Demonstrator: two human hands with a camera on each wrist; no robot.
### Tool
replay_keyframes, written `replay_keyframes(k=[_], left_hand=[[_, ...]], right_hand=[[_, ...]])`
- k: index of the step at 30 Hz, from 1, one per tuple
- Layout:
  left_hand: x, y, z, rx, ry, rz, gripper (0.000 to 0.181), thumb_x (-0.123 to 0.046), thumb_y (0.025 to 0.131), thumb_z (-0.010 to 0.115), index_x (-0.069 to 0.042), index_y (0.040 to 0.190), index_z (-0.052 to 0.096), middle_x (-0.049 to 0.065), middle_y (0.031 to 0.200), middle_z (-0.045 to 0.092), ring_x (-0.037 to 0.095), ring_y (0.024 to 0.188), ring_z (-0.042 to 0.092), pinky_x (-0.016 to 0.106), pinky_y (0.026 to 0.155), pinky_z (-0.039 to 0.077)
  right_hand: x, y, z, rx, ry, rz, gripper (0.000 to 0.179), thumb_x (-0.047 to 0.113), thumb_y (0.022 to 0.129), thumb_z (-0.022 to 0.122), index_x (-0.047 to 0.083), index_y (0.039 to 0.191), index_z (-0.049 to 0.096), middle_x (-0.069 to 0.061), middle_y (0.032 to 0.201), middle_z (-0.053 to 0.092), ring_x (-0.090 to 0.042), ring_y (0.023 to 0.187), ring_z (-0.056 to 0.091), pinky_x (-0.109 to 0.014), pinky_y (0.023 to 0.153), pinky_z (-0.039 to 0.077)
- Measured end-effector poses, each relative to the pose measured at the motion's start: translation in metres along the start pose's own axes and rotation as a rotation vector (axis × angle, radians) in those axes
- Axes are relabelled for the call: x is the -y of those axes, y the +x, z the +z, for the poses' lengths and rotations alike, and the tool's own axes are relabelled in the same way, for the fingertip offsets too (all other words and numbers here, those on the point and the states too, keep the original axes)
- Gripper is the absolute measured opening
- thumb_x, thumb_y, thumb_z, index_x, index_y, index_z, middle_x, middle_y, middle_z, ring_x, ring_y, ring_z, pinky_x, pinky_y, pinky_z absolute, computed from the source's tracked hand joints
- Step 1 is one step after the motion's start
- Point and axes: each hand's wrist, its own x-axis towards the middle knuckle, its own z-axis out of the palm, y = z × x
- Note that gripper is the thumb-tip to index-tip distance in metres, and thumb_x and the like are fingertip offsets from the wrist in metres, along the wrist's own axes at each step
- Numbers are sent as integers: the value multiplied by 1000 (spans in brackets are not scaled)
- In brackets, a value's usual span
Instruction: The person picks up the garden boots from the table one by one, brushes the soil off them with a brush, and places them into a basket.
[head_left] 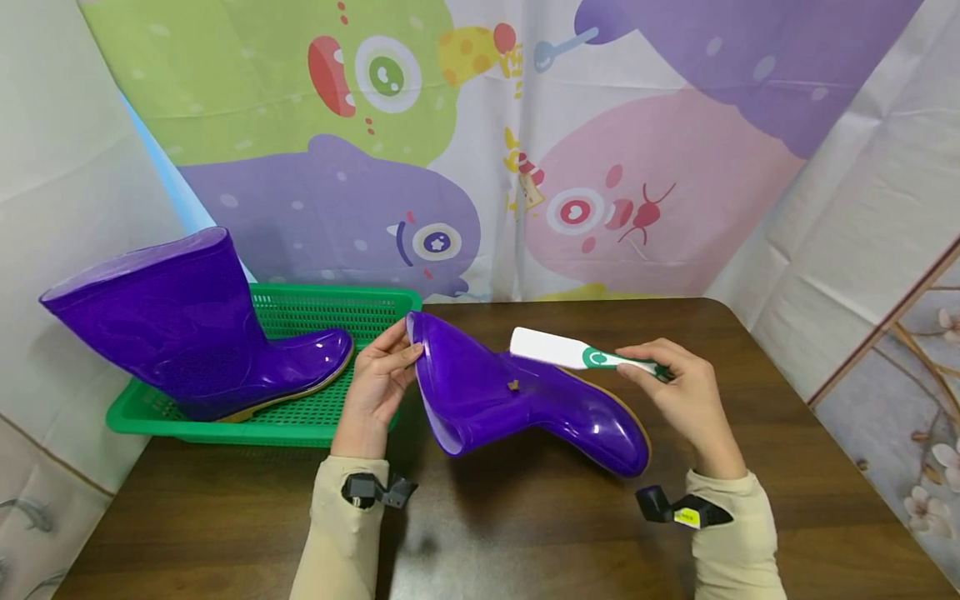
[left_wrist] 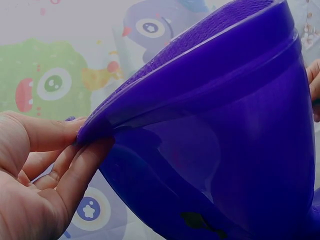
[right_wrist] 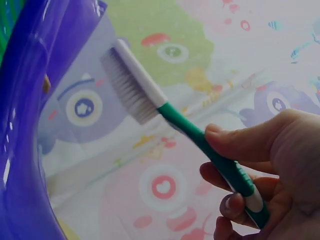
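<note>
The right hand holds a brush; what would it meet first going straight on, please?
Led by the brush, the right hand would probably meet the purple boot in the left hand, at its shaft; depth is unclear, so it might miss.

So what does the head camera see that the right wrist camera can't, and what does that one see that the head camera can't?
Only the head view shows the left hand and the brown table.
Only the right wrist view shows the bristles of the brush.
Both show the right hand, the brush, a purple boot and the cartoon curtain.
</note>
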Motion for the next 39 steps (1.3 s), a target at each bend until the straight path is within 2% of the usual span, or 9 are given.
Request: replay_keyframes(k=[5, 11, 14, 21, 26, 29, 37, 39], left_hand=[[0, 0, 0, -4, -4, -1, 53, 26, 89, 42, -13, 100, 77, 6, 92, 71, 12, 77, 70, 22, 65, 57], [0, 0, 0, -6, -2, 2, 52, 25, 89, 44, -13, 101, 77, 6, 91, 71, 12, 77, 70, 22, 65, 57], [0, -1, -1, -6, 1, 6, 47, 24, 87, 51, -13, 101, 77, 6, 90, 71, 13, 76, 69, 23, 65, 57], [1, -1, -2, 3, -5, 4, 40, 22, 85, 60, -12, 101, 77, 7, 88, 71, 13, 74, 69, 23, 64, 57], [1, -1, -3, 1, -7, 2, 35, 17, 81, 70, -11, 101, 77, 6, 88, 71, 13, 74, 69, 23, 64, 57], [2, -1, -3, -1, 1, 2, 37, 19, 84, 65, -13, 101, 77, 6, 88, 71, 13, 74, 69, 22, 63, 57], [1, 0, -4, 6, -21, 0, 33, 13, 77, 77, -10, 101, 77, 7, 87, 71, 13, 73, 68, 23, 63, 57], [1, 0, -4, 5, -23, -2, 34, 14, 77, 76, -10, 101, 77, 7, 87, 71, 13, 72, 69, 23, 63, 57]], right_hand=[[7, -1, 9, 51, 114, 18, 17, -5, 82, 78, 1, 98, 77, -9, 89, 70, -5, 73, 56, -16, 60, 42], [6, -2, 23, 175, 108, 54, 14, 3, 86, 77, 6, 100, 78, -3, 90, 72, -8, 82, 61, -20, 68, 46], [2, -2, 28, 238, 89, 63, 14, 7, 87, 76, 7, 101, 78, -2, 92, 72, -10, 85, 61, -22, 73, 46], [-7, -3, 32, 385, 136, 141, 14, 11, 91, 73, 7, 104, 76, -5, 102, 73, -16, 91, 61, -25, 77, 49], [-20, -1, 32, 397, 95, 193, 14, 13, 91, 74, 8, 104, 76, -6, 101, 73, -19, 90, 62, -31, 78, 50], [-26, -1, 29, 396, 59, 218, 15, 14, 91, 74, 8, 104, 77, -7, 101, 73, -20, 89, 61, -33, 77, 50], [-30, 0, 24, 363, -12, 243, 14, 14, 90, 75, 8, 103, 77, -9, 102, 73, -23, 92, 62, -36, 79, 48], [-30, 0, 22, 351, -30, 248, 15, 15, 90, 75, 8, 102, 77, -9, 102, 73, -24, 93, 62, -38, 81, 47]])
